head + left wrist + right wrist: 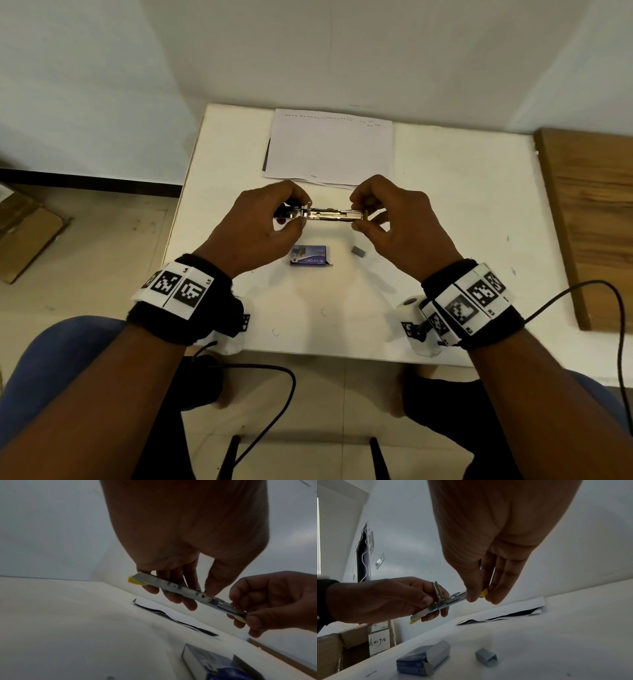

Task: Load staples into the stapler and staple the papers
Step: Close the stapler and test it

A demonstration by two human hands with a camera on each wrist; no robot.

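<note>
Both your hands pinch the stapler (329, 215) aloft.
Your left hand (255, 228) grips one end, your right hand (397, 222) the other; its long axis runs sideways between them.

Bare table (445, 205) right of the staple strip (358, 251); staple box (309, 256) and papers (329, 147) mid-table.

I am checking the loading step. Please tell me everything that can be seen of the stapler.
The stapler is a slim one of shiny metal with yellow plastic at both ends. It is held level in the air above the white table, near the papers. The left hand grips one end, and the right hand pinches the other, yellow-tipped end. It looks opened: a thin metal part stands up at the left hand. Whether staples are inside cannot be seen.
</note>
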